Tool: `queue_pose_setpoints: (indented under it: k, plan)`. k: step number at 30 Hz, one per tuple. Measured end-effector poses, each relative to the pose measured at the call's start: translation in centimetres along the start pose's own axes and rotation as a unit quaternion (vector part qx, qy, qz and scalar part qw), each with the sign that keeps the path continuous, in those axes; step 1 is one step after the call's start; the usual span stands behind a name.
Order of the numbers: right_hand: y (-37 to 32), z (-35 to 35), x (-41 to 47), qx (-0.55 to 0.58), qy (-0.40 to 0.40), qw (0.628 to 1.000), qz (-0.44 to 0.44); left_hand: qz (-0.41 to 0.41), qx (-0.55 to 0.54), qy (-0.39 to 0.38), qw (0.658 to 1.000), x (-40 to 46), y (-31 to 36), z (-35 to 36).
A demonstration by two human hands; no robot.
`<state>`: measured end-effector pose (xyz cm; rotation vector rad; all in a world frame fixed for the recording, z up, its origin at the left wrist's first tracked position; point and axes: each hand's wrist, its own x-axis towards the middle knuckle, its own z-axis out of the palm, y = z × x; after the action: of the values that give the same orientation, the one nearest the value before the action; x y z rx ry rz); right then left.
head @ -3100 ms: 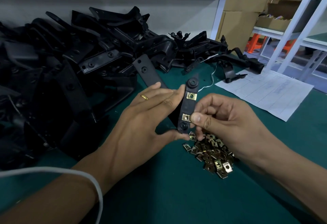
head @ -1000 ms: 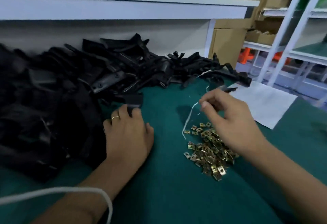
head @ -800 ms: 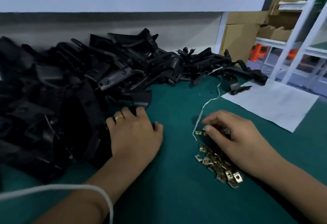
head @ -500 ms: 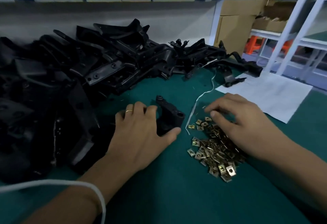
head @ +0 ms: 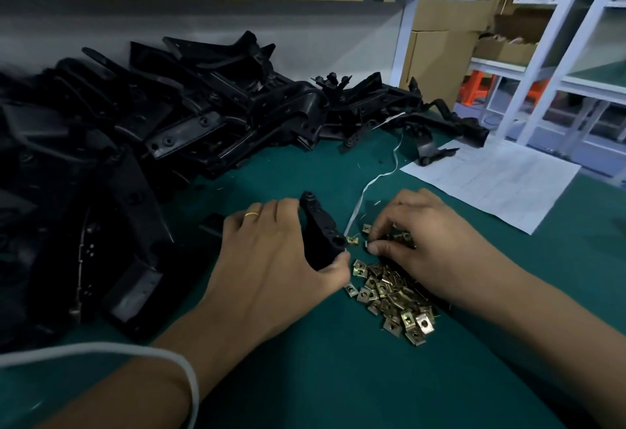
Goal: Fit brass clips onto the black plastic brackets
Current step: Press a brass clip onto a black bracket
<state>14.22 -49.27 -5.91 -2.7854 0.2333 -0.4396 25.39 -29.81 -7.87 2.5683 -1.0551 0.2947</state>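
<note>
- Head view, what has changed: three seconds ago both hands held a bracket up with two brass clips already seated on it; that piece is gone from the hands now, so one unit looks finished and a new cycle is starting.
- A second ago the left hand point(head: 271, 259) lay flat at the edge of the bracket heap point(head: 142, 144); now it has drawn a fresh black bracket point(head: 320, 235) out onto the green mat point(head: 338, 377).
- The right hand point(head: 430, 242) has come down from mid-air onto the pile of brass clips point(head: 393, 296), and over the last half second it has stayed there, sorting.
- For the task this means the bracket is in hand and bare; no clip is fitted to it yet.
- Left hand: its fingers curl over the bracket's far side and the thumb presses the near end, a firm grasp, with the bracket standing on the mat. A gold ring point(head: 251, 214) shows on one finger.
- Right hand: fingers bent, thumb and forefinger closing at the pile's far-left edge, just beside the bracket's near end. They seem to pinch a clip, though I cannot tell for certain.
- One loose clip point(head: 353, 241) lies between the two hands, near the bracket's end.
- A white strip point(head: 372, 181) runs away beyond the right hand's fingers; a printed sheet point(head: 501, 184) lies further out to its right.
</note>
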Motion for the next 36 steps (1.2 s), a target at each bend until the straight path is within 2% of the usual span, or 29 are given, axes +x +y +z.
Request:
queue_pose_setpoints:
  k: [3, 7, 10, 12, 15, 19, 21, 25, 31, 36]
  plan:
    - [-0.3, -0.1, 0.1, 0.0, -0.01, 1.0, 0.002, 0.028, -0.077, 0.006, 0.997, 0.1, -0.3, 0.0]
    - [-0.2, 0.1, 0.1, 0.016, -0.015, 1.0, 0.005, 0.056, -0.108, 0.029, 0.992, 0.1, -0.6, -0.1]
    - [-0.1, 0.2, -0.1, 0.156, 0.033, 0.987, 0.012, 0.099, -0.107, 0.031, 0.989, 0.0, -0.6, -0.3]
    - [-0.1, 0.0, -0.2, 0.288, 0.058, 0.956, 0.013, 0.134, -0.101, 0.04, 0.985, -0.2, -0.5, -0.4]
    - [-0.2, -0.3, -0.1, 0.416, 0.089, 0.905, 0.027, 0.167, -0.101, 0.067, 0.979, -0.3, -0.4, -0.4]
    - [-0.9, -0.1, -0.1, 0.592, 0.1, 0.798, 0.045, 0.185, -0.098, 0.088, 0.974, -0.3, -0.4, -0.4]
    - [-1.4, 0.0, -0.1, 0.637, 0.094, 0.763, 0.052, 0.189, -0.096, 0.089, 0.973, -0.3, -0.3, -0.5]
    - [-1.9, 0.2, -0.1, 0.634, 0.087, 0.766, 0.061, 0.19, -0.099, 0.092, 0.972, -0.3, -0.3, -0.5]
    - [-2.3, 0.4, -0.3, 0.584, 0.089, 0.805, 0.06, 0.201, -0.087, 0.098, 0.971, -0.4, -0.3, -0.4]
    - [-2.5, 0.4, -0.3, 0.575, 0.092, 0.81, 0.069, 0.208, -0.081, 0.102, 0.969, -0.5, -0.4, -0.3]
